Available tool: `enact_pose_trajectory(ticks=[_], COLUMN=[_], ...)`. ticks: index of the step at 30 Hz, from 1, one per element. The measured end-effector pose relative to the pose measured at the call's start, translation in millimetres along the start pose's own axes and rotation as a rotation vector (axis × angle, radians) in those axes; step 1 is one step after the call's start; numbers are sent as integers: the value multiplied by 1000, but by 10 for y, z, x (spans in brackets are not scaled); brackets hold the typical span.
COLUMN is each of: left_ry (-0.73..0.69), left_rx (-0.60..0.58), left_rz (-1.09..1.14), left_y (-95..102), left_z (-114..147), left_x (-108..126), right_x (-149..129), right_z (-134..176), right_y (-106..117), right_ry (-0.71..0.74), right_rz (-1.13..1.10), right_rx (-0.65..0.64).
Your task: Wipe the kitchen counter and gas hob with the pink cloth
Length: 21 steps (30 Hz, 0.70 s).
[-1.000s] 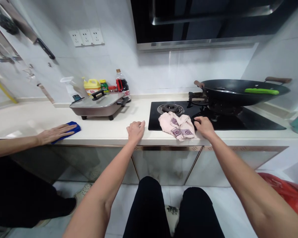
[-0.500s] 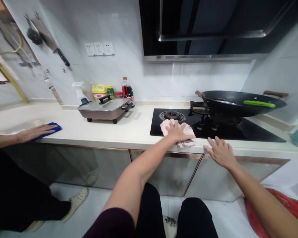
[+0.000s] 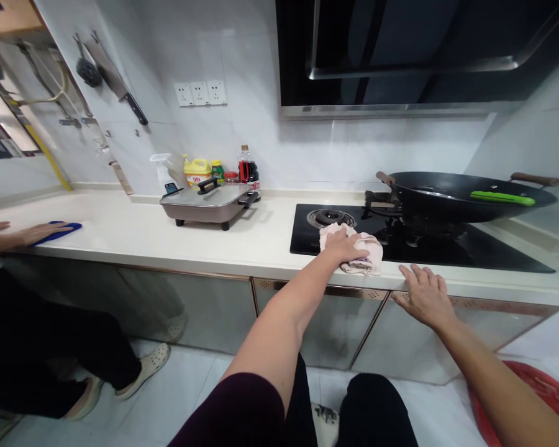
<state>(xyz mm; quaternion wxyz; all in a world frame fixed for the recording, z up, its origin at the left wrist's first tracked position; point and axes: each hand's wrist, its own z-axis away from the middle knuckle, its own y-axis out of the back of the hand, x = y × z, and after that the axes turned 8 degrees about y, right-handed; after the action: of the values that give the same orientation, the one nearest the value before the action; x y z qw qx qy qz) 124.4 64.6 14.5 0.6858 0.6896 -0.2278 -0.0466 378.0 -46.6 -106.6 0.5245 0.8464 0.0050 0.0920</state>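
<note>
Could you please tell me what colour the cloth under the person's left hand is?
The cloth is pale pink, best seen in the head view.

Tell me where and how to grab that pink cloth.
The pink cloth is probably best pinched by its rumpled right edge, coming from the right: the folds there lie uncovered, while the left grip rests spread over its left part.
</note>
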Motion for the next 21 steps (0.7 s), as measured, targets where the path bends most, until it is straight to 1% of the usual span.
enact_pose_trajectory(ticks=[3, 6, 9, 11, 14, 18, 20, 21], left_ry=[59, 131, 213, 277, 394, 526, 559, 565], left_rx=[-2, 25, 70, 97, 117, 160, 180, 191], left_rz=[-7, -18, -32, -30, -34, -113, -145, -158], left_y=[69, 138, 228, 303, 431, 603, 661, 676], left_z=[52, 138, 265, 392, 674, 1166, 1394, 1488], left_x=[-195, -423, -718, -960, -1390, -1968, -2162, -2216], right_x=[8, 17, 19, 11, -8, 15, 64, 92], right_z=[17, 22, 23, 25, 31, 38, 29, 20], right_y=[16, 30, 26, 15, 10, 57, 94, 110], right_ry=[11, 13, 20, 25, 30, 62, 103, 124], right_rz=[-8, -5, -1, -2, -2, 21, 15, 6], right_rx=[11, 20, 30, 41, 64, 99, 118, 124])
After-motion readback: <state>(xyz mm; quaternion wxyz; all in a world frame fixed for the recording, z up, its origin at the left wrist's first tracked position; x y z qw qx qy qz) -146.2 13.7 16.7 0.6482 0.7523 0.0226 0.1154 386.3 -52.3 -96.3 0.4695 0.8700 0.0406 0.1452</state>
